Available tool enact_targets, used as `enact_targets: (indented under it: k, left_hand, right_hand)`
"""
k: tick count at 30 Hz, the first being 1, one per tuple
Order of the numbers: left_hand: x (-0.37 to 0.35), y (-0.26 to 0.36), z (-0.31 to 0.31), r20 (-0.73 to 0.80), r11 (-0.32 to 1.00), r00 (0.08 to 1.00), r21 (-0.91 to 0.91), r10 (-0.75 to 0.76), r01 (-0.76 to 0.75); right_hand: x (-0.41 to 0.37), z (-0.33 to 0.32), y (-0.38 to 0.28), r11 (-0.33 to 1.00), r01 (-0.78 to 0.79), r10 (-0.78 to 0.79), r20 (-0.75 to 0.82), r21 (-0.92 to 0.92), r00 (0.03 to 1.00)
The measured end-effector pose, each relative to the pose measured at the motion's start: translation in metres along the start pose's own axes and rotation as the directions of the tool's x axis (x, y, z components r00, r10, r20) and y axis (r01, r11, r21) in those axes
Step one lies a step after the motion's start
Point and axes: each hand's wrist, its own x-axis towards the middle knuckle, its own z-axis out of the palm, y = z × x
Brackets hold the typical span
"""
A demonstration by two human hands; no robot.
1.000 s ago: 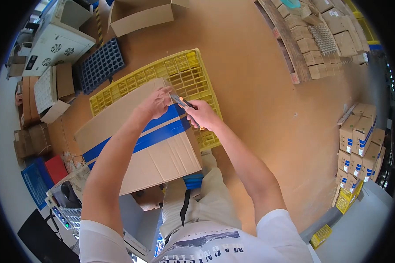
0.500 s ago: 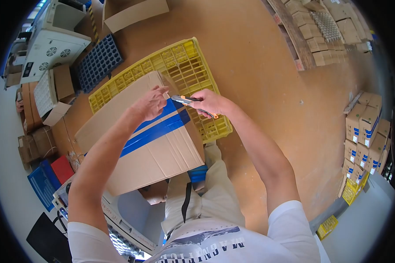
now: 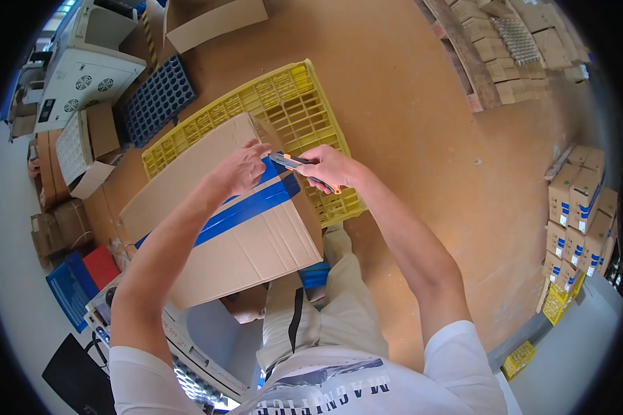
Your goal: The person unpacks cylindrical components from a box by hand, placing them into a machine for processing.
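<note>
A large cardboard box lies in front of me, with strips of blue tape across its top and over its edge. My right hand is closed around a utility knife with an orange and black handle. The knife's tip points left at the box's far right edge, close to the end of the upper tape strip. Right beside that tip, my left hand rests over the tape with its fingers bent and pinched together. Whatever lies between those fingertips is too small to make out.
Beneath the box is a yellow plastic crate or pallet. A dark tray with round pockets and a white machine stand at far left. Stacked cartons line the right; a wooden pallet bears more boxes.
Both hands stay almost in place at the box edge. The knife has tilted slightly, its handle end now lower and a little left. My left fingers have curled in closer to the knife tip.
</note>
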Motion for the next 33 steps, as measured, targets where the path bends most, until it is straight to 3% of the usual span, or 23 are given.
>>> enact_targets:
  k: [4,5,7,9,11,12,14,15,18,21,23,26,33]
  left_hand:
    - [0.002,-0.001,0.001,-0.047,0.997,0.998,-0.069,-0.039,0.036]
    - [0.002,-0.004,0.005,0.131,0.998,0.990,-0.017,-0.060,0.063]
    - [-0.014,-0.018,0.021,0.464,0.991,0.877,0.097,-0.123,0.088]
    - [-0.061,-0.040,0.029,0.491,0.973,0.842,0.163,-0.224,0.163]
    - [-0.070,-0.038,0.020,0.138,0.953,0.958,-0.133,-0.252,0.270]
    - [-0.077,-0.038,0.012,-0.050,0.915,0.949,-0.287,-0.310,0.283]
    - [-0.046,-0.019,-0.005,-0.161,0.973,0.977,-0.204,-0.141,0.107]
    - [-0.031,-0.009,-0.007,-0.166,0.982,0.983,-0.179,-0.083,0.053]
    - [-0.006,0.010,0.002,-0.074,0.988,0.997,-0.152,0.014,-0.025]
    - [-0.012,0.009,0.013,-0.046,0.971,0.998,-0.236,-0.049,0.037]
    - [-0.013,0.006,0.016,-0.070,0.983,0.997,-0.183,-0.033,0.020]
    - [-0.003,0.002,0.010,-0.046,0.993,0.999,-0.118,-0.025,0.019]
    - [0.002,-0.002,0.002,0.010,0.996,0.998,-0.052,-0.066,0.066]
  right_hand:
    - [0.000,-0.002,0.007,0.999,0.022,-0.023,0.015,0.050,1.000]
    - [0.000,-0.002,0.008,0.998,0.027,-0.028,0.010,0.050,1.000]
    - [0.001,-0.002,0.008,0.998,0.024,-0.027,-0.057,-0.054,0.998]
    - [0.005,-0.005,0.004,0.990,0.018,-0.035,-0.114,-0.141,0.993]
    - [0.007,0.002,0.003,0.978,-0.007,-0.023,-0.143,-0.207,0.989]
    - [0.008,0.007,0.003,0.975,-0.009,-0.024,-0.143,-0.223,0.989]
    - [0.005,0.008,-0.001,0.964,-0.014,-0.029,-0.158,-0.265,0.987]
    - [0.004,0.010,0.005,0.985,0.020,-0.038,-0.107,-0.170,0.994]
    - [-0.009,0.008,-0.005,0.974,-0.030,0.019,-0.050,-0.224,0.999]
    - [-0.005,0.007,0.000,0.940,-0.035,-0.002,-0.106,-0.341,0.994]
    - [-0.005,0.008,0.003,0.919,-0.045,-0.019,-0.159,-0.391,0.987]
    - [-0.009,0.011,0.006,0.955,-0.060,0.016,-0.151,-0.289,0.988]
    - [-0.034,0.026,0.002,0.922,-0.077,0.014,-0.166,-0.379,0.986]
